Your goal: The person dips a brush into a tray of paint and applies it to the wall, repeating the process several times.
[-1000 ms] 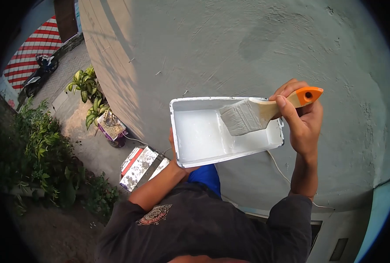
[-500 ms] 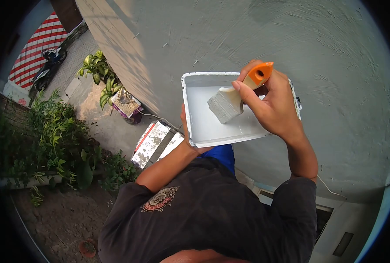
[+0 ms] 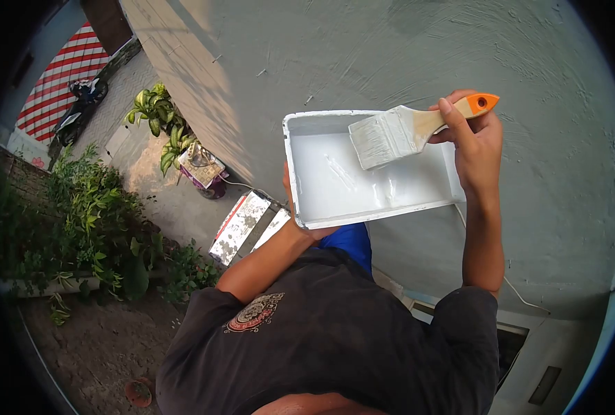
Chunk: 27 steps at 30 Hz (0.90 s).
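Observation:
A wide paintbrush (image 3: 387,138) with a wooden, orange-tipped handle is in my right hand (image 3: 474,135), fingers closed round the handle. Its bristles are coated in pale grey-white paint and hang over the paint tray. My left hand (image 3: 295,200) supports the white rectangular paint tray (image 3: 362,223) from its left end and underneath; most of its fingers are hidden behind the tray. White paint (image 3: 328,187) covers the tray's bottom, with brush streaks in it.
A grey plastered wall (image 3: 307,62) with several nails stands in front. To the left are a paint-spattered white box (image 3: 241,218), a purple pot (image 3: 210,188) with things on top, leafy plants (image 3: 93,214) and a parked motorcycle (image 3: 78,111). A cable (image 3: 522,299) runs at right.
My right hand has moved right and turned the brush, so the handle now points right and the bristles are lifted off the paint. The tray stays nearly in place.

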Each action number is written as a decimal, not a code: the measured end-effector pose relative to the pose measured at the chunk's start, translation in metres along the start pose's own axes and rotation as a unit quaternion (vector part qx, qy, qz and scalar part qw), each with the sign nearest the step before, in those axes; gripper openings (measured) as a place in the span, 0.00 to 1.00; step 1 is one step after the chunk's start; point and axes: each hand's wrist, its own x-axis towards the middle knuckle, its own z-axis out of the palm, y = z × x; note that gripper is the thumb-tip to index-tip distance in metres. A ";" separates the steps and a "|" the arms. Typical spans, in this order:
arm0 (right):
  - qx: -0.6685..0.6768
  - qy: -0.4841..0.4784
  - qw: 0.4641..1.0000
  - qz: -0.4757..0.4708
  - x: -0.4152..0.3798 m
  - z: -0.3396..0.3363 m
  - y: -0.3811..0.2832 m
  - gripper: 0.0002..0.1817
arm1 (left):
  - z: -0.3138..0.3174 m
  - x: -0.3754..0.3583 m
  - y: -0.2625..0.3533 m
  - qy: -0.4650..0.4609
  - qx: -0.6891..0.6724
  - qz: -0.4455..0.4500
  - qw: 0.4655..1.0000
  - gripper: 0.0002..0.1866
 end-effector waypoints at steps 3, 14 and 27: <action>0.051 0.032 0.995 0.076 -0.007 -0.005 0.007 0.09 | -0.010 -0.001 0.005 0.075 0.279 0.028 0.957 0.50; 0.253 0.026 0.956 0.143 -0.017 -0.063 -0.018 0.08 | 0.012 0.014 -0.011 0.099 0.087 -0.019 0.991 0.40; 0.001 0.209 0.842 -0.498 0.118 -0.225 -0.337 0.10 | -0.010 0.059 -0.028 -0.019 -0.002 -0.170 0.985 0.35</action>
